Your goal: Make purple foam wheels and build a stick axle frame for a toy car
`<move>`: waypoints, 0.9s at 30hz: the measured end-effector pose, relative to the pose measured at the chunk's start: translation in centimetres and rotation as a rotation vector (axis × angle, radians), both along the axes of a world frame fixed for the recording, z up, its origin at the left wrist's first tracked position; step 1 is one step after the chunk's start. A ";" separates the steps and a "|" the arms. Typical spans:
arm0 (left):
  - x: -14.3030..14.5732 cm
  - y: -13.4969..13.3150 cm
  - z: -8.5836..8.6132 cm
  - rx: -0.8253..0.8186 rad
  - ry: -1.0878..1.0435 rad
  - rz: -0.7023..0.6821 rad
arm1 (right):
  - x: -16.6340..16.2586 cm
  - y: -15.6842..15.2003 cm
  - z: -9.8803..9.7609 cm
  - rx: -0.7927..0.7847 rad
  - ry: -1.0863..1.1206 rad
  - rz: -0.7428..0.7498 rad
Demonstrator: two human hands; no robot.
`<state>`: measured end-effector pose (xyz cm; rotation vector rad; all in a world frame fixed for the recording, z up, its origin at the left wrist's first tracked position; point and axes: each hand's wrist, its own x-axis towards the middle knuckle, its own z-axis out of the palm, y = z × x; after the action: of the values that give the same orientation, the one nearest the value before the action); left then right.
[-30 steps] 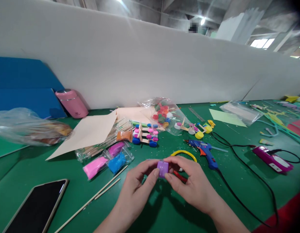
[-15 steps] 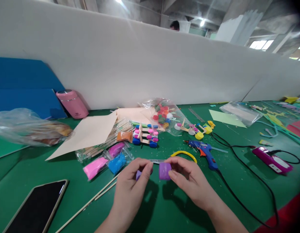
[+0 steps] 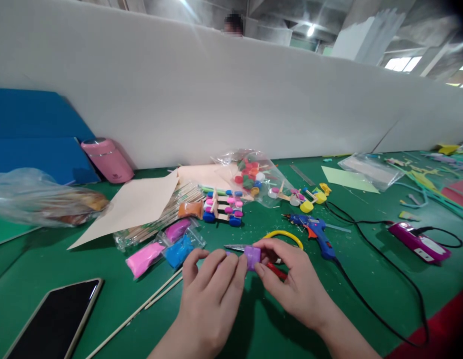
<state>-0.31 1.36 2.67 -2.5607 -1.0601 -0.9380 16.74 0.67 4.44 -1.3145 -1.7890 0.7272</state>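
Item: purple clay block (image 3: 252, 257), held just above the green counter (image 3: 373, 239), low in the middle of the view. Right hand (image 3: 291, 284): closed on the block, thumb beneath and fingers over its right side. Left hand (image 3: 211, 294): fingers bent together, tips against the block's left face, thumb lifted apart; whether it truly grips cannot be told. Directly behind the block: scissors (image 3: 284, 234) with yellow and red handles, blade pointing left. Right of the block and farther back: blue glue gun (image 3: 316, 230) with black cord; well to the right, a purple device (image 3: 418, 242). Left of the block: blue clay packet (image 3: 179, 251), pink clay packet (image 3: 145, 258), two wooden skewers (image 3: 152, 301); far left and nearer, a phone (image 3: 55, 319), screen dark. Behind the block: stick-and-cap model (image 3: 224, 209), bag of coloured bottle caps (image 3: 254, 177).
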 end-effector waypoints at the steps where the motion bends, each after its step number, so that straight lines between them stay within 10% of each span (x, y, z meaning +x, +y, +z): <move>1: -0.1 -0.1 0.0 0.015 0.024 -0.014 | -0.1 0.0 0.0 -0.002 -0.008 0.001; 7: 0.0 0.5 0.4 0.004 -0.072 0.009 | -0.4 0.1 -0.4 -0.037 0.005 0.025; 18: -1.2 3.1 -0.1 -0.654 -0.564 0.256 | 0.0 0.1 -1.0 -0.394 0.430 0.121; 27: -0.4 1.0 0.9 -0.868 -0.553 -0.114 | -0.1 0.4 -3.1 -0.588 0.671 0.214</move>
<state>-0.75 2.41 3.52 -3.1206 -1.8080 -1.5391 16.63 1.09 1.35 -1.0349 -1.2046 1.6799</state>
